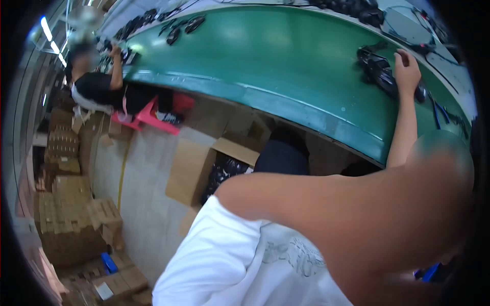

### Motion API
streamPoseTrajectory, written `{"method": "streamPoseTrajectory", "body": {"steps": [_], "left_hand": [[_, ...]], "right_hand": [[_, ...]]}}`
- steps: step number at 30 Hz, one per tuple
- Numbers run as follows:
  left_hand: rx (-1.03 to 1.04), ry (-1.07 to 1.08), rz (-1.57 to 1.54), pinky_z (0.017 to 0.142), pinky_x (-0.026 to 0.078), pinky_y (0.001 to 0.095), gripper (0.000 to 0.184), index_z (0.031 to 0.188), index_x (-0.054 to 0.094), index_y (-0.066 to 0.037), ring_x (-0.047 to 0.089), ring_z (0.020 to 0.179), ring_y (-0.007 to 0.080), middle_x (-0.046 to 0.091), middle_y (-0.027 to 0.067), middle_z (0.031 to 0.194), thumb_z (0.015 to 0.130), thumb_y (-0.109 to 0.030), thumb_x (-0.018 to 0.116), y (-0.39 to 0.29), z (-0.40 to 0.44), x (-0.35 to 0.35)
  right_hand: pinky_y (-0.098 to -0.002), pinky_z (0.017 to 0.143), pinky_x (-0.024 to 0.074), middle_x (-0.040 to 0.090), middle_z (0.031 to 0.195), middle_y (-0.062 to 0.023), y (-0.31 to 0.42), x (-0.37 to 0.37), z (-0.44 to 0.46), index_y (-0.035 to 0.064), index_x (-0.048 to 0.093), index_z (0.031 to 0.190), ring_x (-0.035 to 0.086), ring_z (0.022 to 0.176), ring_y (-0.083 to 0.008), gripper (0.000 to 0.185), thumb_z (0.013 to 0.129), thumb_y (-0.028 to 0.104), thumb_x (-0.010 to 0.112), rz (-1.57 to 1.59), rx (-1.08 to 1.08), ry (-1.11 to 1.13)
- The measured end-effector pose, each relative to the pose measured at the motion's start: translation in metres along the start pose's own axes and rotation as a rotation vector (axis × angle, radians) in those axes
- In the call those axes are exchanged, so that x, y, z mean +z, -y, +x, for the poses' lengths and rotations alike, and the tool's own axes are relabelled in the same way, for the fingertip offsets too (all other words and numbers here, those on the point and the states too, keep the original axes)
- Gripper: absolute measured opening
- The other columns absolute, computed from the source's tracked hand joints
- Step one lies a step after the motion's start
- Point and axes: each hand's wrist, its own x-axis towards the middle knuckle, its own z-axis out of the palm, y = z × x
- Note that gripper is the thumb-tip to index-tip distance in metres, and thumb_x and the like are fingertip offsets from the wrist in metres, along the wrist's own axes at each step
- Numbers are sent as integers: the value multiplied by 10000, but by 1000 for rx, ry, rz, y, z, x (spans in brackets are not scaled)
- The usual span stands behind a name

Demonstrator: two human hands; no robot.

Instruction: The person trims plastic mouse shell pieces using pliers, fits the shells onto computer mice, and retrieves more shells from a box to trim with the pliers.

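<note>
On the green worktable [286,61] at the upper right lies a black object with shiny parts [377,71]. Right beside it is my right hand [407,74], its fingers loosely bent and apart, with nothing visible between them. My left arm is raised across the lower right, very near the camera. The left hand [444,178] is smeared and its fingers cannot be made out. Blue-handled pliers [438,111] lie on the table below my right hand.
A seated person [94,84] works at the table's far left end, beside a pink stool [153,117]. An open carton [191,171] with black bagged items stands on the floor. Stacked cartons [66,204] line the left. More black parts [186,26] and cables are along the table's back.
</note>
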Motion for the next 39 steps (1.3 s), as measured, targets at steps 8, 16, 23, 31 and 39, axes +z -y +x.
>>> {"method": "streamPoseTrajectory", "body": {"steps": [8, 16, 23, 31, 39], "left_hand": [[92, 62, 222, 725, 516, 290, 162, 1105, 641, -12, 629, 802, 221, 684, 103, 1033, 979, -83, 569, -22, -25, -24], [480, -6, 749, 723, 508, 292, 151, 1093, 643, -25, 621, 792, 212, 680, 94, 1018, 969, -75, 572, -79, -19, -36], [725, -96, 894, 721, 501, 294, 143, 1082, 644, -36, 614, 784, 204, 677, 86, 1005, 961, -68, 574, -127, -12, -51], [868, -91, 936, 719, 494, 295, 137, 1069, 645, -49, 606, 775, 195, 674, 77, 990, 951, -60, 576, -147, -23, -80], [974, -130, 1045, 716, 486, 297, 134, 1057, 646, -62, 597, 766, 186, 670, 68, 975, 941, -52, 579, -152, -30, -81]], "right_hand": [[-317, 734, 509, 724, 898, -17, -2, 13, 0, 123, 751, 1007, 647, 791, -177, 210, 842, 230, 676, 2, 2, 0], [-356, 705, 519, 731, 853, -69, 16, 9, -2, 84, 755, 900, 655, 781, -268, 187, 767, 177, 661, 7, -27, -84], [-331, 701, 500, 712, 826, -46, 22, 11, -14, 78, 741, 881, 615, 740, -224, 149, 767, 152, 681, 45, -87, -115], [-372, 721, 497, 658, 797, -60, 19, 12, -10, 105, 687, 832, 588, 765, -273, 100, 736, 106, 660, 79, -39, -134], [-327, 709, 499, 681, 796, -60, 24, 8, -9, 76, 711, 856, 615, 738, -225, 122, 743, 91, 668, 16, -111, -182]]}}
